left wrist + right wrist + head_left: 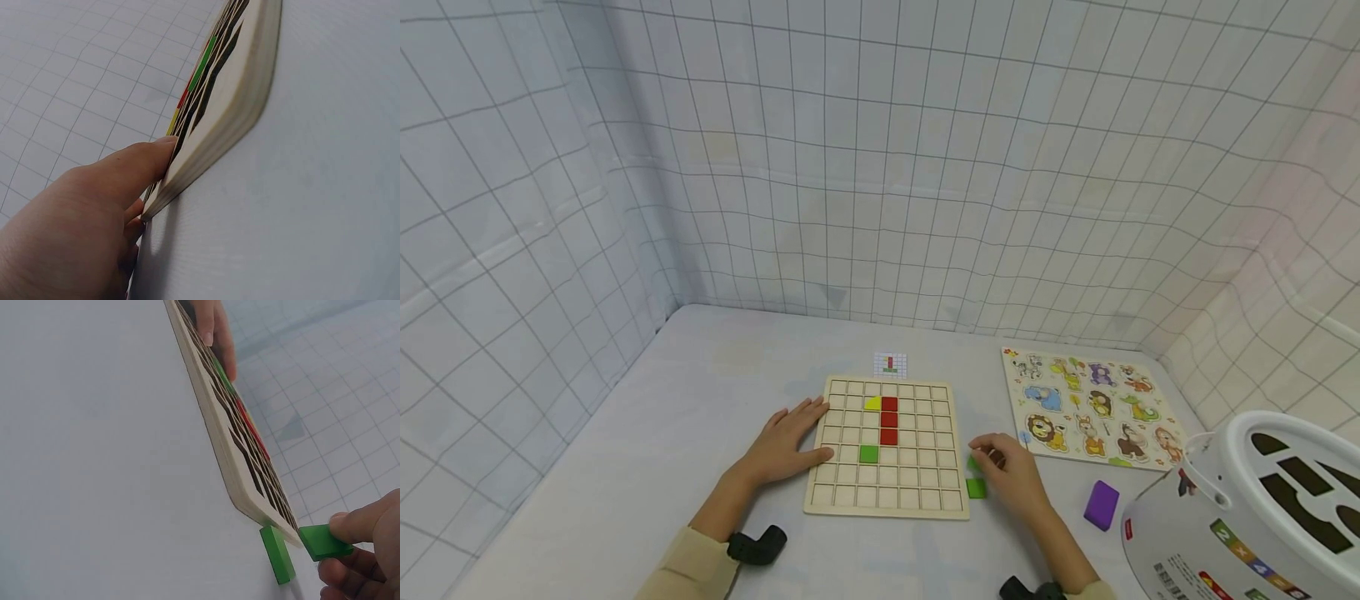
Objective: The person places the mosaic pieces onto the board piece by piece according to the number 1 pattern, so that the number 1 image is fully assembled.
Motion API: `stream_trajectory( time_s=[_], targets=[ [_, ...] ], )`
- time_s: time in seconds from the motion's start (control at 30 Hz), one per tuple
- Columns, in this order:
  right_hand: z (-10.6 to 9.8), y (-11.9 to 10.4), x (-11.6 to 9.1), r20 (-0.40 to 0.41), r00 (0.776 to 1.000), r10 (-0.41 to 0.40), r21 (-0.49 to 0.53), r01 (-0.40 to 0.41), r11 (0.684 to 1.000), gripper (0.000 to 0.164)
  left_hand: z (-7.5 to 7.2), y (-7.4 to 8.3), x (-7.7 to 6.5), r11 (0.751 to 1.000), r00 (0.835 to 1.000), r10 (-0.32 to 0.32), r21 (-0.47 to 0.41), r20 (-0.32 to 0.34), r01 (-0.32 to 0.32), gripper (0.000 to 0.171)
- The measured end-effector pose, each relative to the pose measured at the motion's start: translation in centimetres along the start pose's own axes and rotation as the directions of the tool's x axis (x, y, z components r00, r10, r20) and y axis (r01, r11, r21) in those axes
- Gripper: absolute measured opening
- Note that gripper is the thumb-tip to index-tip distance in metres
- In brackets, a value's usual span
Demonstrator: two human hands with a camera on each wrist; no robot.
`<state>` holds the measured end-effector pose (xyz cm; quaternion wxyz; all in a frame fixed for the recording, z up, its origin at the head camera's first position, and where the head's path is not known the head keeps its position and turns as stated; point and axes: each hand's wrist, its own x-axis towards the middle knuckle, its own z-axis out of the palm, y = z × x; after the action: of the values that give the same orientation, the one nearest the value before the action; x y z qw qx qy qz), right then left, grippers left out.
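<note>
A wooden grid board (pixel 908 481) lies flat, with a yellow piece (pixel 872 403), a column of red tiles (pixel 889 420) and a green tile (pixel 868 454) set in its cells. My left hand (pixel 784 444) rests along the board's left edge, fingers extended and the thumb (pixel 134 164) touching the rim. Off the right edge, my right hand (pixel 1009 473) pinches a green tile (pixel 317 541) between thumb and fingers, close beside the board's corner in the right wrist view. A second loose green tile (pixel 976 488) lies by the board's lower right side.
A small printed pattern card (pixel 891 364) lies behind the board. To the right are an animal puzzle board (pixel 1022 392), a purple block (pixel 1101 505) and a white lidded bucket (pixel 1180 517). Grid-patterned cloth (pixel 925 167) hangs around the table.
</note>
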<state>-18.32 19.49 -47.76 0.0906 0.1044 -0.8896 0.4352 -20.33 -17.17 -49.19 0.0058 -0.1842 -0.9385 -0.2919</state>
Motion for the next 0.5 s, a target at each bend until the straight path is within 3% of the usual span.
stream_trajectory(
  time_s=[0.5],
  targets=[
    [1.6,-1.4,0.5,0.026,0.998,-0.06,0.023,0.059,0.998,0.007,0.1,-0.1,0.1,1.0,1.0,0.006,0.005,-0.004,-0.006,0.081]
  ],
)
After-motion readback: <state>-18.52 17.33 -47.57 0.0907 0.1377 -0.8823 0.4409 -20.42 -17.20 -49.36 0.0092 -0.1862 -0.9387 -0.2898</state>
